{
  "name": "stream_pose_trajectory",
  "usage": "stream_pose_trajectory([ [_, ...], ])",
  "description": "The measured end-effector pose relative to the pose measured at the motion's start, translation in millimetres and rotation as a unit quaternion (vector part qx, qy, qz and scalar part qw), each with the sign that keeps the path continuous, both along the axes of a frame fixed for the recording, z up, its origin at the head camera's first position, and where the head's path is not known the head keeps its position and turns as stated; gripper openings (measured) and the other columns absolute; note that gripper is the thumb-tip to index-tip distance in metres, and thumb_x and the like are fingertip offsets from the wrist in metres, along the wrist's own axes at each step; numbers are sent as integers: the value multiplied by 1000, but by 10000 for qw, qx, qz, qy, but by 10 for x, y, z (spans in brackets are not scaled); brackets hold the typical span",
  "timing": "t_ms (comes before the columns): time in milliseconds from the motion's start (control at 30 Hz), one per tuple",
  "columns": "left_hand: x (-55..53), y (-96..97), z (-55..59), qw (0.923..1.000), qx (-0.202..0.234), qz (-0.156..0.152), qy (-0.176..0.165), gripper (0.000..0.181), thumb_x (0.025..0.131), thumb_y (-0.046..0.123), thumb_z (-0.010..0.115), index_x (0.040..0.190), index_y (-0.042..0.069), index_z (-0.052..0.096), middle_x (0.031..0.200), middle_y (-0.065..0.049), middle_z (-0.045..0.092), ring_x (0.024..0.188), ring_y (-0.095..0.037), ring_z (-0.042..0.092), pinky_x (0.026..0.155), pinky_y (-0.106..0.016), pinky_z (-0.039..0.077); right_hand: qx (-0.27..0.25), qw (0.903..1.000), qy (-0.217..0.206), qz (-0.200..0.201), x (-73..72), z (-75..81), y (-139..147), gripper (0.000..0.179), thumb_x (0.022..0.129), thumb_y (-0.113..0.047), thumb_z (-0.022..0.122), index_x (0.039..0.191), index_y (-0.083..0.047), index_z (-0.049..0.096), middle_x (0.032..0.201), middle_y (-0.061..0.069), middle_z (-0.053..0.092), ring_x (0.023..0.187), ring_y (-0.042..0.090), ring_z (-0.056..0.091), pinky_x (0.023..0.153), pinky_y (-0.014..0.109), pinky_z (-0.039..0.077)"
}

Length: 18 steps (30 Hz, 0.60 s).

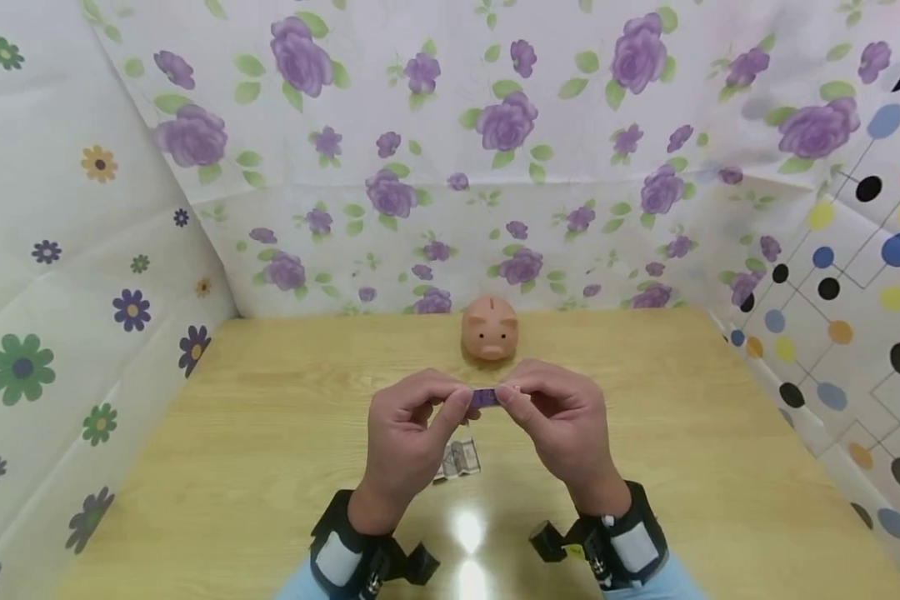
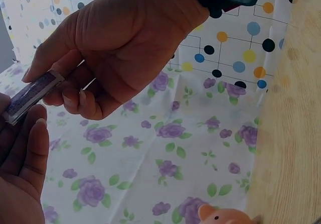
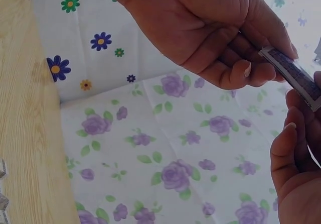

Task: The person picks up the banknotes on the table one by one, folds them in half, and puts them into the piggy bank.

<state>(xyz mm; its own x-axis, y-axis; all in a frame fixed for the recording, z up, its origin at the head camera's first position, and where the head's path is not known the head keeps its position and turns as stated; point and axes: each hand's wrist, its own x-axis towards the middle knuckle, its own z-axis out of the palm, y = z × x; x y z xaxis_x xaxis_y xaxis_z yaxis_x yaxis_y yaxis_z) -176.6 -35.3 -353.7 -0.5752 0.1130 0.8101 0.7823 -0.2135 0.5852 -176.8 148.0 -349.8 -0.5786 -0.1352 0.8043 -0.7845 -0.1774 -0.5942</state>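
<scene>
A small folded purple banknote (image 1: 484,398), pale along its edges, is held level between both hands in the head view. My left hand (image 1: 408,433) pinches its left end between thumb and fingers. At the other end, my right hand (image 1: 566,425) has the same kind of pinch. The left wrist view shows the folded strip (image 2: 31,96) close up, flat and narrow, with fingertips covering part of it. On the table below lies a creased grey banknote (image 1: 461,460), partly hidden by the left hand. A pink piggy bank (image 1: 490,329) stands behind the hands, its slot visible on top.
The wooden table (image 1: 285,417) stretches out on both sides of the hands. Purple-flowered cloth (image 1: 390,250) hangs behind it, daisy-printed cloth (image 1: 60,300) at the left, and dotted cloth (image 1: 855,333) at the right. Each wrist wears a black band (image 1: 633,542) with a camera.
</scene>
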Motion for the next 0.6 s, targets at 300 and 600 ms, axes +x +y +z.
stream_pose_trajectory([
  [300,-31,-44,35,9994,-141,-54,-309,6,95,-1,69,96,-6,71,80,-18,67,72,-10,62,65,-22,56,72,9999,-40,111,-10,33,-40,9,98,3,65,93,3,72,85,5,70,74,17,56,63,26,49],
  [600,16,-53,17,9968,-214,-139,-762,7,95,1,70,95,-6,72,80,-20,69,71,-14,66,63,-26,58,220,9996,-191,56,24,-4,-43,11,99,0,63,93,4,71,86,4,69,74,16,55,63,25,47],
])
